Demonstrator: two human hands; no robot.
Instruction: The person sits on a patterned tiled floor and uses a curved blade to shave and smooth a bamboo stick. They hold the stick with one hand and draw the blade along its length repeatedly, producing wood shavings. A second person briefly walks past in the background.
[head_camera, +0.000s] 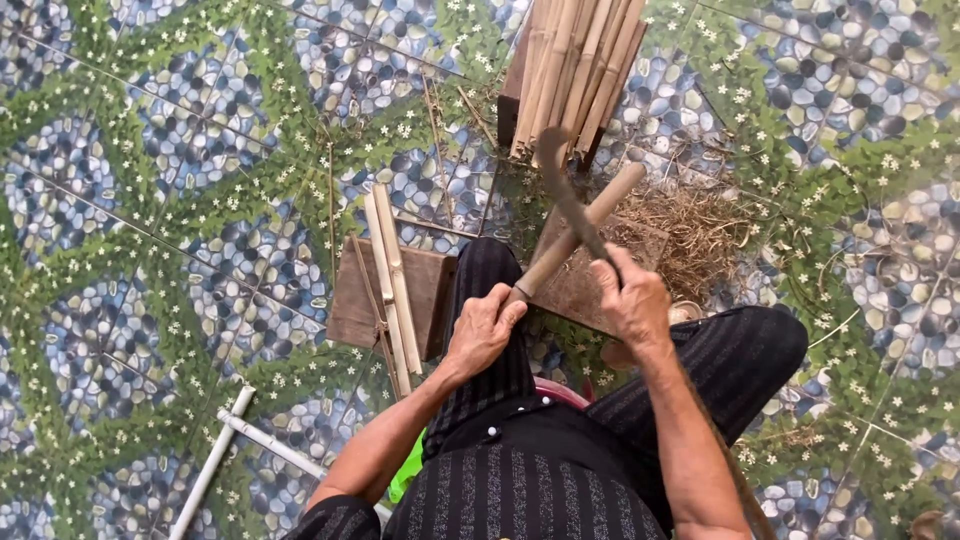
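My left hand (483, 328) grips the lower end of a pale bamboo stick (590, 220) that slants up to the right over a wooden block (580, 290). My right hand (632, 298) holds the handle of a dark curved knife (562, 185), whose blade crosses the stick near its upper half. Both hands are above my knees, which are covered by dark striped trousers (740, 350).
A bundle of split bamboo strips (575, 70) leans on a dark support at the top. Two bamboo slats (390, 280) lie on a brown board (350, 295) to the left. Dry shavings (690, 230) pile at the right. White pipes (215, 460) lie on the patterned tile floor.
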